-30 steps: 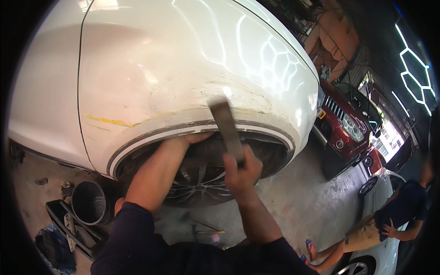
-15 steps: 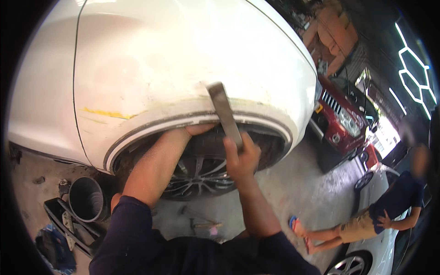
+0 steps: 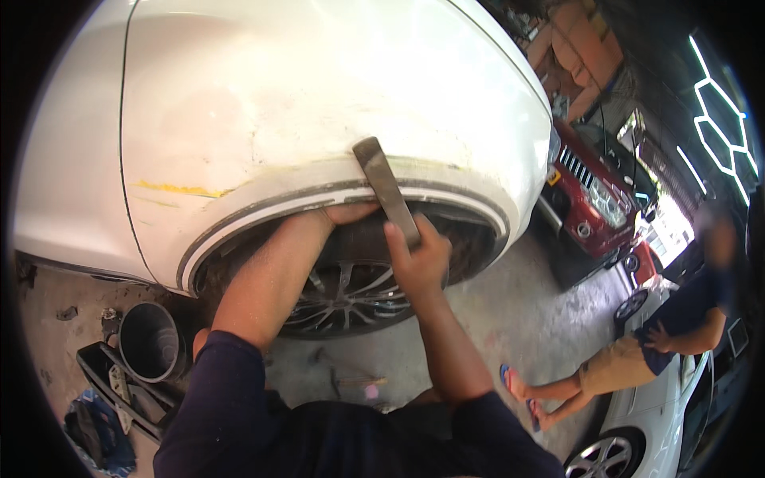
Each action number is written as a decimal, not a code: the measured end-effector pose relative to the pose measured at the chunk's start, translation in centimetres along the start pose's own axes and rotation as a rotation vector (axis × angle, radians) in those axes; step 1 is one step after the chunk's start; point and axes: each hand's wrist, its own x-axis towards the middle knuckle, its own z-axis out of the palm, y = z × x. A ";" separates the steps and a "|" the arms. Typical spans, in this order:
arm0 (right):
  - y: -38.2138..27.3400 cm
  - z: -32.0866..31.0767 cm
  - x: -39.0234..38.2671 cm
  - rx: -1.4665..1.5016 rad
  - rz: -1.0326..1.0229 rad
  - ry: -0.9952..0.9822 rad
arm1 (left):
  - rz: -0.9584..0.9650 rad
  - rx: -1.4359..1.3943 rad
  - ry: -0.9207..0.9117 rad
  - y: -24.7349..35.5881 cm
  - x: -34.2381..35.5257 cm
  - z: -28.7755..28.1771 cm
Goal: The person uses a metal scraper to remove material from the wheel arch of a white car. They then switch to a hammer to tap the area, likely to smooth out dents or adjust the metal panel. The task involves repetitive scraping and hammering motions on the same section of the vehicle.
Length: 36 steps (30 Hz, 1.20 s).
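A white car's panel [image 3: 279, 88], with scuffs, filler-like patches and a yellow scrape [image 3: 182, 190], spreads in front of me above a wheel arch. In my right hand [image 3: 424, 253] is a flat, slightly bent metal bar [image 3: 386, 187], gripped at its lower end. Its upper end lies over the panel just above the arch; contact with the paint cannot be made out. My left hand [image 3: 348, 212] reaches up under the arch lip, its fingers hidden behind the panel. Below the forearms is the car's spoked wheel [image 3: 343, 299].
Hammer-like tools [image 3: 358, 382] lie on the floor below the wheel. At left are a black bucket [image 3: 150, 341], a black plastic part [image 3: 119, 382] and dark cloth [image 3: 100, 438]. A person [image 3: 677, 327] stands at right beside another white car [image 3: 665, 406]; a red vehicle [image 3: 594, 199] is behind.
The metal bar, blurred before, now shows sharply, its upper end slightly farther left. My left hand stays under the arch. The person at right has shifted a little, and the view has moved slightly.
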 end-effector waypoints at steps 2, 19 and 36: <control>0.3 -0.3 0.0 0.214 -0.357 0.204 | 0.146 0.136 0.231 -0.5 0.2 -0.3; 1.4 -0.3 0.2 0.280 -0.428 0.275 | -0.064 -0.098 0.039 -0.8 1.3 -0.7; -0.2 -0.4 0.9 0.013 0.128 -0.026 | -0.026 0.190 -0.021 -0.3 1.5 -1.7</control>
